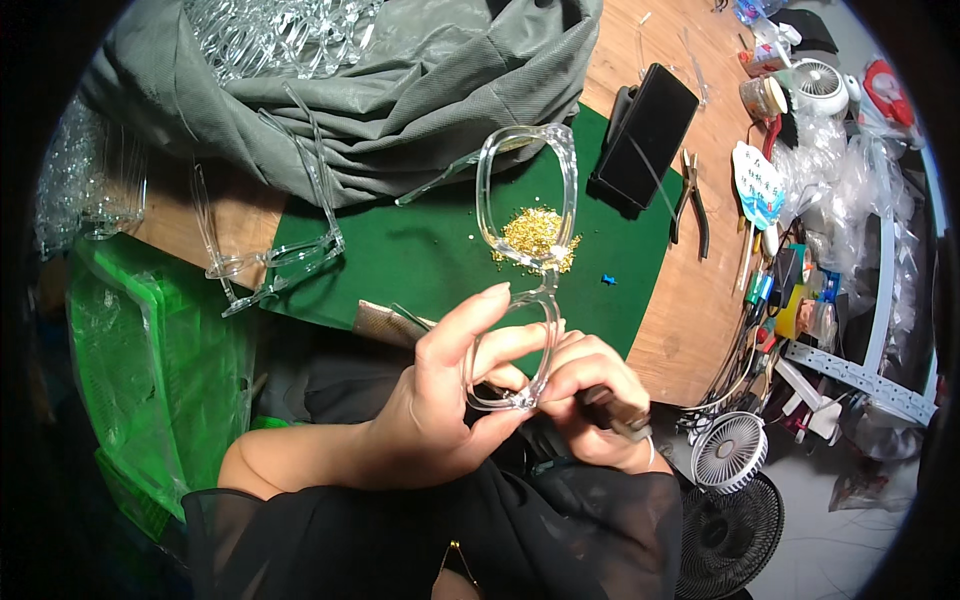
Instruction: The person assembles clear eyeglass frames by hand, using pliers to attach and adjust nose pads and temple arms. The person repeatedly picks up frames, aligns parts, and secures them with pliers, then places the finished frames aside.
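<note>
A clear plastic glasses frame stands upright in front of me, its lower lens ring pinched in my left hand. My right hand presses against the frame's lower corner and grips a dark-handled tool. Behind the frame a small heap of tiny gold screws lies on a green mat.
Two more clear frames lie at the mat's left edge. A grey sack holds many clear frames. A black phone on a stand, pliers and clutter sit right; fans stand below the wooden table edge.
</note>
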